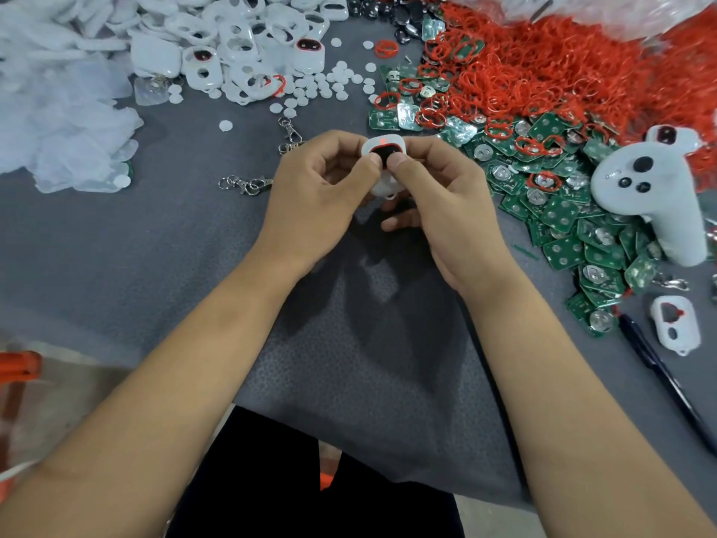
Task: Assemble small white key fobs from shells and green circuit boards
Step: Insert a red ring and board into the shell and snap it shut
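In the middle of the frame, the left hand and right hand are pinching a white fob, probably pressing it closed; next it likely needs a firm squeeze.

Open grey counter lies left and near; boards and a controller crowd the right, shells block the far edge, clips sit centre-left.
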Demonstrator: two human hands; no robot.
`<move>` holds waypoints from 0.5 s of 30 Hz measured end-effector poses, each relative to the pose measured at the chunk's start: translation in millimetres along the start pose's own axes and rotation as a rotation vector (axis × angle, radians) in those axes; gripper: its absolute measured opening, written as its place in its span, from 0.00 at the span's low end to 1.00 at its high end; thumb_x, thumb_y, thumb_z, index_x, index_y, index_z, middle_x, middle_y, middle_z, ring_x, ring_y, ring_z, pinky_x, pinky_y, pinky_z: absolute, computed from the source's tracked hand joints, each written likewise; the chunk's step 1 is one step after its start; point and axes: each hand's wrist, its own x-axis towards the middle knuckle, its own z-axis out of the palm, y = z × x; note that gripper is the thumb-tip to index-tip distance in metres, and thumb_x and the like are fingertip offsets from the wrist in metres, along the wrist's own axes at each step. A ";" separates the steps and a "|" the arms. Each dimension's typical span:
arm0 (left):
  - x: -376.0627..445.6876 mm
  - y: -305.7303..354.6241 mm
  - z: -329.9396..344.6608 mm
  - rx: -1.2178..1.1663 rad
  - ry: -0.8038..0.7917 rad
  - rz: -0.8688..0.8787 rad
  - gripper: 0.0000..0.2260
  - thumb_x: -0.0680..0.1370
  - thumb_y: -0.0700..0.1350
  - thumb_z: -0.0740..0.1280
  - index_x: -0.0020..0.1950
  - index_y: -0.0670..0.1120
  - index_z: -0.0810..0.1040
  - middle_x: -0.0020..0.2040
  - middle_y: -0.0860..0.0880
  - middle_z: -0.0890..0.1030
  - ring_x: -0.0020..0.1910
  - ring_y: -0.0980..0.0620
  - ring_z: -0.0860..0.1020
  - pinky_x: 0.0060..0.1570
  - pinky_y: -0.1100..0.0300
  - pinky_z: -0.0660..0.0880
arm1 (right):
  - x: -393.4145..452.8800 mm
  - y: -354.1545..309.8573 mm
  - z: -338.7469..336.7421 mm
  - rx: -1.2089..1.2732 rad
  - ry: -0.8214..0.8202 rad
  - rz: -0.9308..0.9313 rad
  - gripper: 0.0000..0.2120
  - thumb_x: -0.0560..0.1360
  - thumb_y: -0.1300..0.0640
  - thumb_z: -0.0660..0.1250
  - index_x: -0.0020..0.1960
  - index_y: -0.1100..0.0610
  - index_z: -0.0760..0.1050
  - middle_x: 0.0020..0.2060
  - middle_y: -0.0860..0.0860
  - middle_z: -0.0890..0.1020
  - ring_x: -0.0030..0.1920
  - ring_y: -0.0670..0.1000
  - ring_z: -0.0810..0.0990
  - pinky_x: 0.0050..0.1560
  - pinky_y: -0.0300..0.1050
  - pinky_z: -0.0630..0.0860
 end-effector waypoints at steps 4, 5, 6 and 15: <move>-2.6 0.9 0.6 0.025 -0.013 0.030 0.05 0.82 0.42 0.70 0.56 0.46 0.84 0.45 0.53 0.87 0.44 0.56 0.85 0.43 0.62 0.80 | 1.0 -1.0 -0.4 0.047 0.027 0.016 0.05 0.82 0.62 0.67 0.55 0.60 0.82 0.39 0.51 0.84 0.43 0.49 0.84 0.35 0.44 0.81; -2.9 1.5 1.3 0.026 -0.023 0.038 0.06 0.82 0.43 0.70 0.57 0.47 0.84 0.46 0.54 0.87 0.45 0.56 0.85 0.45 0.62 0.81 | 1.5 -1.9 -0.8 0.062 0.035 0.021 0.04 0.82 0.62 0.67 0.53 0.59 0.81 0.38 0.51 0.84 0.42 0.49 0.84 0.35 0.43 0.81; -3.4 2.0 1.4 0.025 -0.035 0.042 0.06 0.83 0.43 0.69 0.58 0.47 0.84 0.47 0.55 0.87 0.46 0.57 0.85 0.45 0.63 0.81 | 1.7 -2.5 -0.9 0.078 0.041 0.025 0.04 0.82 0.62 0.67 0.51 0.58 0.81 0.38 0.51 0.84 0.41 0.49 0.84 0.34 0.43 0.80; -4.0 4.1 0.7 0.006 -0.072 0.086 0.09 0.84 0.42 0.67 0.62 0.45 0.82 0.51 0.56 0.86 0.51 0.59 0.85 0.48 0.67 0.79 | 3.4 -1.9 -5.1 0.231 0.045 0.034 0.05 0.82 0.62 0.68 0.51 0.59 0.83 0.43 0.55 0.85 0.44 0.53 0.85 0.42 0.46 0.83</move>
